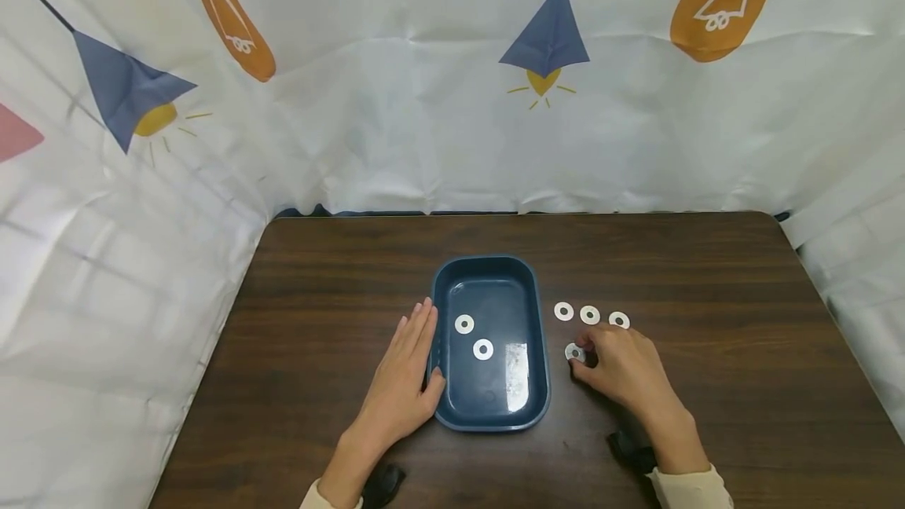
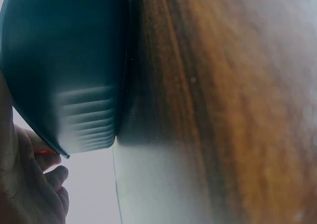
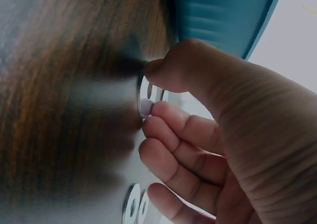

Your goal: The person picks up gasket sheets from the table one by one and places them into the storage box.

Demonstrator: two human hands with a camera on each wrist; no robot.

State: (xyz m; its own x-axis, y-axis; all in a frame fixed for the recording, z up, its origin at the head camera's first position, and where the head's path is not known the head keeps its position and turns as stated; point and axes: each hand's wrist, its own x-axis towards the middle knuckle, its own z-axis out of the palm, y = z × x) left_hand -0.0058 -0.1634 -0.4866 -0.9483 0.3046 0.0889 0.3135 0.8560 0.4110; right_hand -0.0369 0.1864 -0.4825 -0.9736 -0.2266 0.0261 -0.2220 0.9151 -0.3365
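A dark blue tray (image 1: 482, 260) stands mid-table with two white washers (image 1: 463, 324) (image 1: 483, 349) lying in it. My left hand (image 1: 427, 342) lies flat beside the tray's left wall, fingers straight, thumb touching the rim. In the left wrist view the tray (image 2: 64, 70) fills the upper left and the left hand's fingers (image 2: 47, 182) show below it. Right of the tray my right hand (image 1: 580, 354) pinches a white washer (image 1: 573, 352) on the tabletop. In the right wrist view thumb and forefinger grip that washer (image 3: 144, 94) on edge.
Three more white washers (image 1: 563, 311) (image 1: 590, 314) (image 1: 618, 320) lie in a row just beyond my right hand; two show in the right wrist view (image 3: 132, 209). The dark wooden table (image 1: 707, 297) is walled by a printed white cloth (image 1: 424, 100).
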